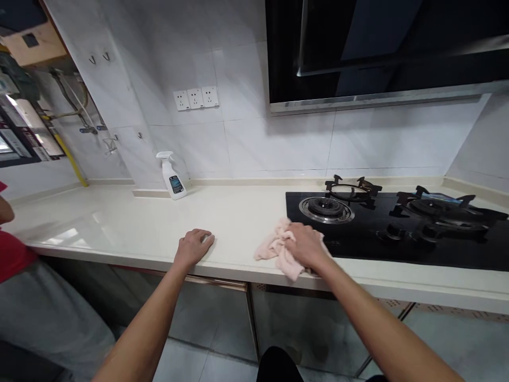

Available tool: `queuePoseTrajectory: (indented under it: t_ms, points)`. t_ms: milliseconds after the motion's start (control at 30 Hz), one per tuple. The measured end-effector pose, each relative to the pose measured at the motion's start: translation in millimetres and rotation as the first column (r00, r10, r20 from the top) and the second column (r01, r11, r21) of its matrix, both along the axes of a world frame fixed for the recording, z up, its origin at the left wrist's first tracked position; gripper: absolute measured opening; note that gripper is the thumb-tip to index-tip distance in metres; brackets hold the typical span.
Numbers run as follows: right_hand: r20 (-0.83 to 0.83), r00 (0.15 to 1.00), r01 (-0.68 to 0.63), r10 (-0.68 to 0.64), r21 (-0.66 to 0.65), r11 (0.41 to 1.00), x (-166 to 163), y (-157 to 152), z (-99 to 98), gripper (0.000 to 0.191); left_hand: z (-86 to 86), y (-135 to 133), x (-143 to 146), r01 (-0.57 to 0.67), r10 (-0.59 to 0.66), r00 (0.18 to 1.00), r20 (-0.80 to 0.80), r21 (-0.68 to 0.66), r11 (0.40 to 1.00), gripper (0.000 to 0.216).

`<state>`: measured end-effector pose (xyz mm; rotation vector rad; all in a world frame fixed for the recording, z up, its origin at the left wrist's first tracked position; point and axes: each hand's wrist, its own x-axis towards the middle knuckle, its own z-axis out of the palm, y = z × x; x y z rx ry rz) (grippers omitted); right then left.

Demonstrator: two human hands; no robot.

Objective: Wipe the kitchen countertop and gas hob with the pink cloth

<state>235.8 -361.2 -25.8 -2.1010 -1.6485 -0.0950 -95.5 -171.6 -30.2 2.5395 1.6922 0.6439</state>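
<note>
My right hand presses a crumpled pink cloth onto the white countertop, at the left front edge of the black gas hob. Part of the cloth lies under the palm, and a corner hangs over the counter's front edge. Further left, my left hand rests on the countertop near its front edge, thumb apart from the fingers, with nothing seen in it. A white spray bottle stands behind it near the wall.
A pan support sits off its burner at the hob's back; another covers the right burner. The range hood overhangs the hob. Another person in a red top stands at the far left. Wall sockets are above the bottle.
</note>
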Motion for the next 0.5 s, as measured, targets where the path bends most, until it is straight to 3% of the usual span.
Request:
queuePoseTrajectory:
  t_ms: [100, 200, 333, 500]
  points:
    - [0.008, 0.984, -0.176, 0.176, 0.036, 0.984, -38, 4, 0.3, 0.029, 1.2, 1, -2, -0.006, 0.006, 1.0, 0.008, 0.01, 1.0, 0.043]
    - [0.013, 0.956, -0.291, 0.292, 0.093, 0.952, -43, -10, -4.0, 0.027, 2.7, 2, -4, -0.009, 0.009, 1.0, 0.017, 0.013, 1.0, 0.042]
    - [0.014, 0.947, -0.319, 0.322, 0.164, 0.933, -10, -42, -14.0, 0.026, 3.8, 5, -6, -0.007, 0.007, 1.0, 0.026, 0.01, 1.0, 0.043]
    - [-0.027, 0.987, -0.147, 0.155, 0.201, 0.969, 67, -97, -25.3, 0.03, 2.1, 9, -8, 0.006, -0.006, 1.0, 0.03, 0.007, 1.0, 0.045]
